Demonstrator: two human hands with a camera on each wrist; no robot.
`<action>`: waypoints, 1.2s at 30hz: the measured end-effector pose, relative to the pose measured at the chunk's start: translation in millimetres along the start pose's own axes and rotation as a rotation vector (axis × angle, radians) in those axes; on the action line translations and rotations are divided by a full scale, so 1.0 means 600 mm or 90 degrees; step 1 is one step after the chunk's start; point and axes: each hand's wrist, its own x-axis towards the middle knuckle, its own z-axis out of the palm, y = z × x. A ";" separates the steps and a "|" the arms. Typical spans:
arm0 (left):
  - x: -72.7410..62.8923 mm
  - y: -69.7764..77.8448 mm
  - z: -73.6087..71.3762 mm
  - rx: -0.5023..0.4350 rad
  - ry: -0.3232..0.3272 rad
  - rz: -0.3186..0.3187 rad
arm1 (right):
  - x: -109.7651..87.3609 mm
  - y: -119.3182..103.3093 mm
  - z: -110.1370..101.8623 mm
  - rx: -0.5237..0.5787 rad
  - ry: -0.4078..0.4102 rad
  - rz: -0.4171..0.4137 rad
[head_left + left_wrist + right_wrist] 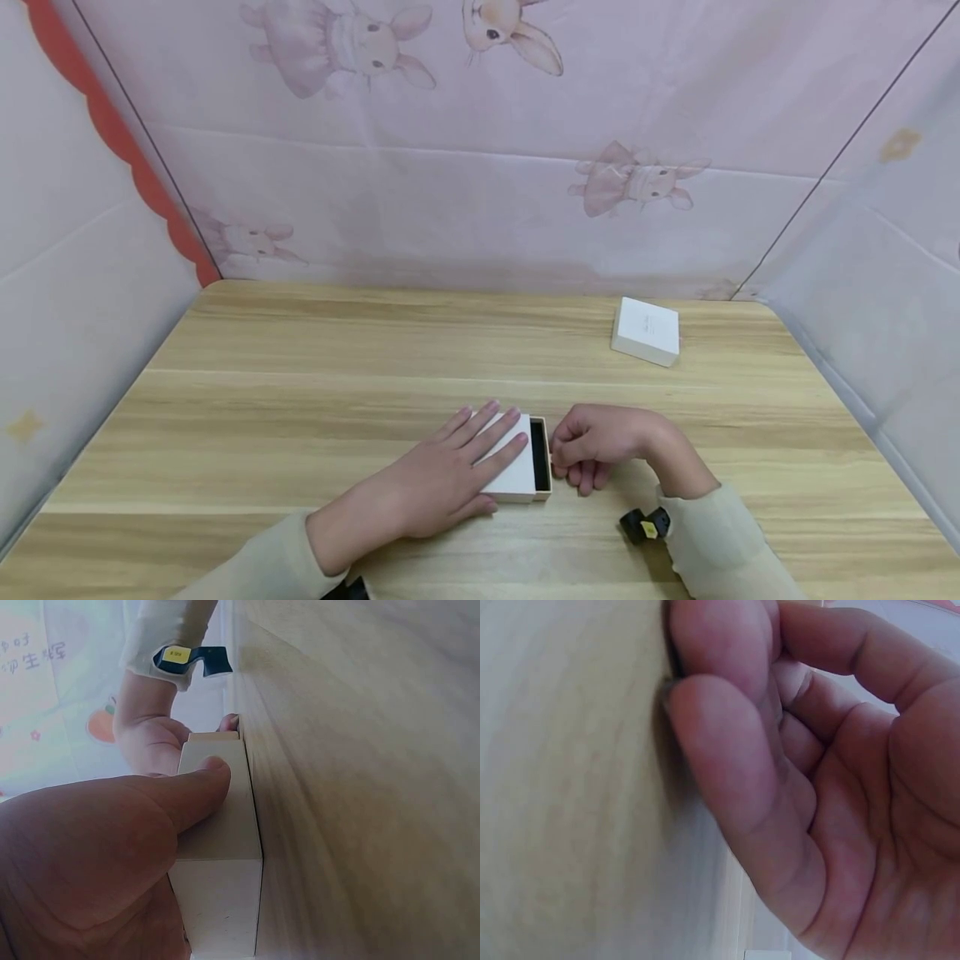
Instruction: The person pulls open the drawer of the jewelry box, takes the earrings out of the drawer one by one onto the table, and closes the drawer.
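Note:
A white drawer-style box [517, 479] lies on the wooden table, its black-lined inner drawer [542, 458] sticking out partway to the right. My left hand [442, 479] rests across the box's outer sleeve with fingers straight and spread. In the left wrist view, the left thumb [202, 784] presses the side of the sleeve. At the drawer's right end, my right hand [600, 437] pinches the edge between thumb and index finger; the exact contact is mostly hidden. In the right wrist view, the other fingers [727, 757] are curled beside the tabletop.
A second white box [647, 329] with small print on top stands near the back right of the wooden table [337, 350]. Pale fabric walls [450, 200] with rabbit prints rise behind and at both sides. A black wrist camera [643, 527] hangs at the right sleeve.

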 end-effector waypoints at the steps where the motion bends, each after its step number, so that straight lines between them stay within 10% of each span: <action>1: 0.000 0.000 0.000 0.001 0.001 0.000 | 0.000 0.000 0.000 0.000 0.000 -0.001; 36: -0.001 0.000 0.006 0.012 0.002 -0.002 | 0.000 0.003 -0.004 -0.008 -0.008 -0.005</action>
